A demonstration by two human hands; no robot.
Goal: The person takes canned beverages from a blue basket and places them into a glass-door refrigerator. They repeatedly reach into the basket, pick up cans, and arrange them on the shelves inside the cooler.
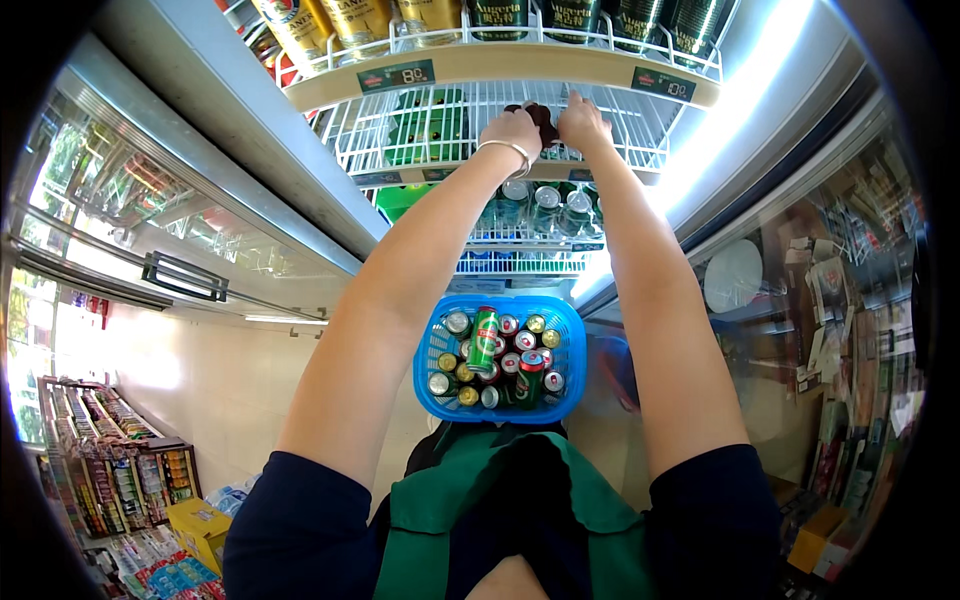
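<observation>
Both my arms reach into an open drinks cooler, over a white wire shelf (634,146). My left hand (511,129), with a bangle at the wrist, grips a dark brown cloth (543,126). Close beside the cloth, my right hand (583,122) is at the shelf wires with its fingers partly hidden; whether it holds anything is unclear. Below my arms stands a blue plastic basket (576,352) of drink cans. A green can (482,341) lies on top of the others, and a darker green can (529,379) leans near the front.
Gold cans (360,26) and dark green cans (571,21) line the shelf above. Green packs (426,124) occupy the left of the wire shelf. Bottles (547,206) stand underneath. Glass doors flank me, one with a handle (185,276). Snack racks (139,480) are at lower left.
</observation>
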